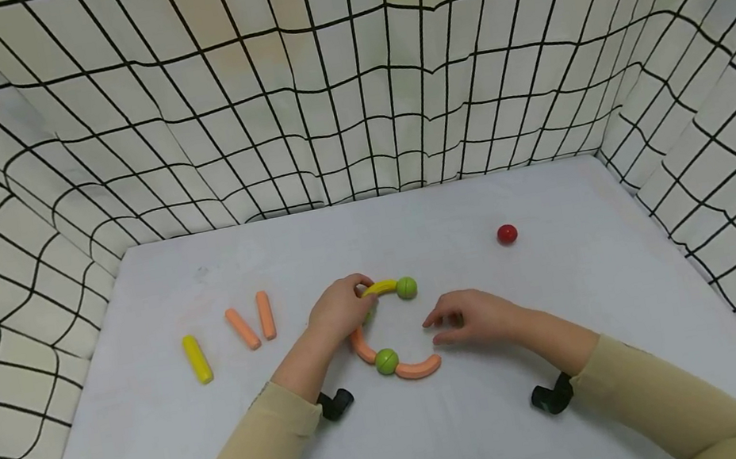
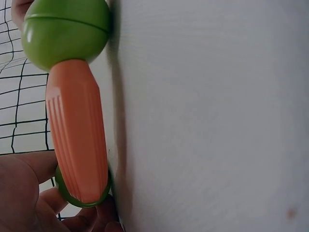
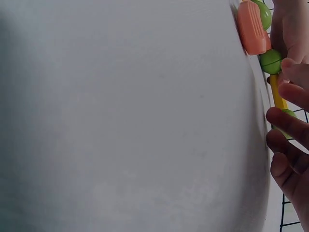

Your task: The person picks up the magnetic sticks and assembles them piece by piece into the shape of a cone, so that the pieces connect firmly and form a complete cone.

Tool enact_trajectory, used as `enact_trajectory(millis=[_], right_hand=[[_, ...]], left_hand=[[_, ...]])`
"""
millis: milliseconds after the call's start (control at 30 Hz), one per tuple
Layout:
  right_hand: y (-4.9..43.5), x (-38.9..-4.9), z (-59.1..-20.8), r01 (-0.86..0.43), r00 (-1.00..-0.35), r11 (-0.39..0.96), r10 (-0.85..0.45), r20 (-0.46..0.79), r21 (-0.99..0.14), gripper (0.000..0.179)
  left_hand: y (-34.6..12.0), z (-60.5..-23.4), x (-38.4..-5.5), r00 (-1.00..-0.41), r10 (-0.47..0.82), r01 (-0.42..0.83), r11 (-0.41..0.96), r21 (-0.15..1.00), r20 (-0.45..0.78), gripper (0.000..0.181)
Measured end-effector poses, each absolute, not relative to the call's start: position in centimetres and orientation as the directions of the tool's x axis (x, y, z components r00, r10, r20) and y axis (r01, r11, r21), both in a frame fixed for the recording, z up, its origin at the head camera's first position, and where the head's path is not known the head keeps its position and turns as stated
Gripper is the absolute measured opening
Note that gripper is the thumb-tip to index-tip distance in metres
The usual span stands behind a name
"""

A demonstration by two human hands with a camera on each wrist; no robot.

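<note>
A C-shaped chain of curved toy rods and green balls lies on the white table. My left hand (image 1: pixel 339 310) pinches the left end of the yellow curved rod (image 1: pixel 384 287) at the chain's top; a green ball (image 1: pixel 407 287) caps its right end. Under the left hand, another green ball is partly hidden. An orange curved rod (image 1: pixel 362 347) runs down to the lower green ball (image 1: pixel 386 361), followed by a second orange curved rod (image 1: pixel 419 368). Right of the C's gap, my right hand (image 1: pixel 479 316) has thumb and fingers apart, holding nothing.
Two orange rods (image 1: pixel 242 329) and a yellow rod (image 1: pixel 197 359) lie on the left part of the table. At the back right sits a red ball (image 1: pixel 507 234). Black-lined netting (image 1: pixel 362 102) rises along the back and sides.
</note>
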State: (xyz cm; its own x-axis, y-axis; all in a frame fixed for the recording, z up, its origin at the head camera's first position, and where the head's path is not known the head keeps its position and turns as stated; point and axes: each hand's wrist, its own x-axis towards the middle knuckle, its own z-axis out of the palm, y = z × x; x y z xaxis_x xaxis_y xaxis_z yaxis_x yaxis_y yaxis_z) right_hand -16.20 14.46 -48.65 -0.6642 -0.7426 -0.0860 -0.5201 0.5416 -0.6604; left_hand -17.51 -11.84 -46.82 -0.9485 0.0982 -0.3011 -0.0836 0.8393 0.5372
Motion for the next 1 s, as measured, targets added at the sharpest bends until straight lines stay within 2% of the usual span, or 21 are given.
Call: enact_trajectory(millis=[333, 633, 1000], right_hand=[[14.6, -15.6, -48.8, -0.559, -0.586, 0.485, -0.805, -0.094, -0.672, 0.027], [14.0, -15.0, -48.7, -0.618, -0.543, 0.499, -0.830, -0.129, -0.608, 0.026], [13.4, -14.5, -48.5, -0.716, -0.502, 0.472, -0.860, -0.090, -0.514, 0.021]], left_hand=[[-11.9, -47.1, -17.6, -0.948, 0.098, -0.082, 0.842, 0.533, -0.302, 0.031], [-11.9, -47.0, -17.7, -0.949, 0.100, -0.079, 0.845, 0.529, -0.300, 0.031], [-12.0, -46.9, -17.6, -0.947, 0.109, -0.075, 0.841, 0.536, -0.303, 0.032]])
